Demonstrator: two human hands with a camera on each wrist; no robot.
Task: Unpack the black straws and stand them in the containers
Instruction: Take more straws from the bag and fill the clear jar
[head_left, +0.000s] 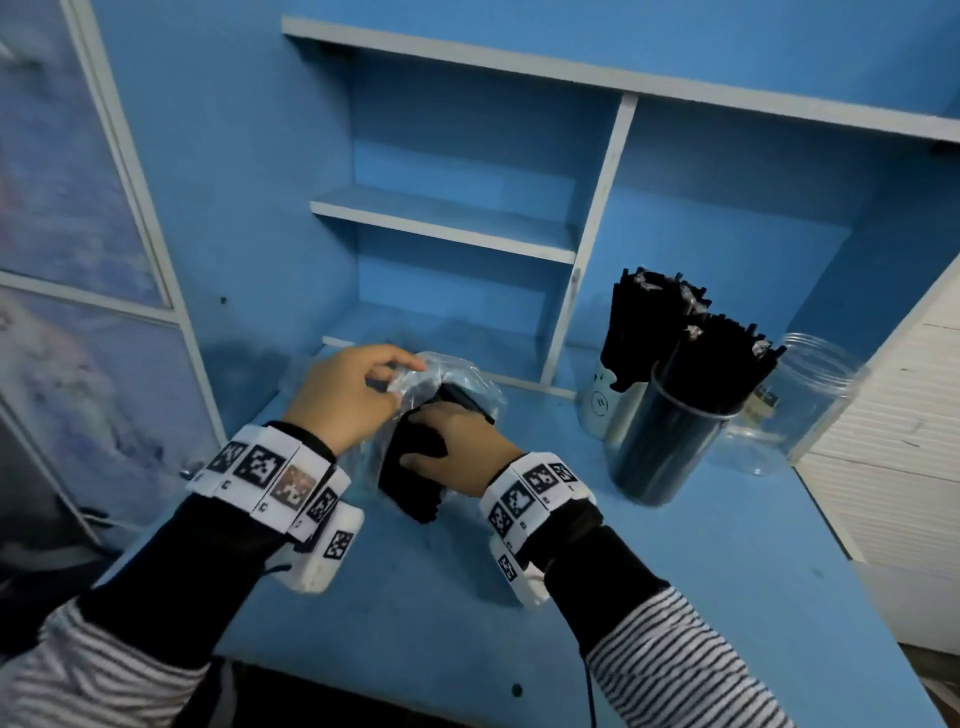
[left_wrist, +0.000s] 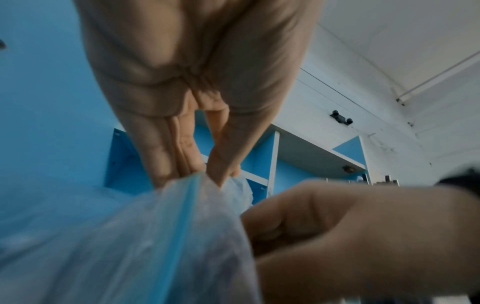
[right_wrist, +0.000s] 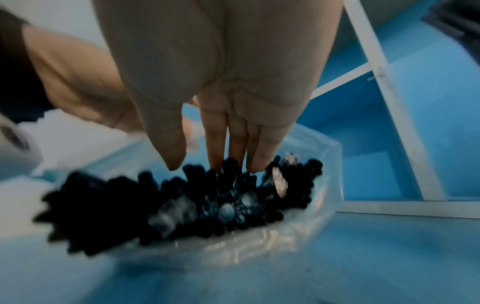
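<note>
A bundle of black straws (head_left: 413, 483) lies half inside a clear plastic bag (head_left: 467, 384) on the blue desk. My right hand (head_left: 431, 441) grips the bundle, thumb on its near side; in the right wrist view its fingers (right_wrist: 257, 156) reach among the straw ends (right_wrist: 207, 203), with the bag (right_wrist: 319, 205) beneath them. My left hand (head_left: 405, 382) pinches the bag's edge, and the left wrist view shows this pinch by my left hand (left_wrist: 207, 174) on the bag (left_wrist: 130, 236). At the right, a clear jar (head_left: 670, 441) and a white cup (head_left: 605, 405) hold upright straws.
An empty clear jar (head_left: 815, 400) stands at the far right, next to a white cabinet (head_left: 893, 441). Blue shelves (head_left: 447, 223) rise behind the desk (head_left: 675, 597). A glass-panelled door (head_left: 78, 260) is on the left.
</note>
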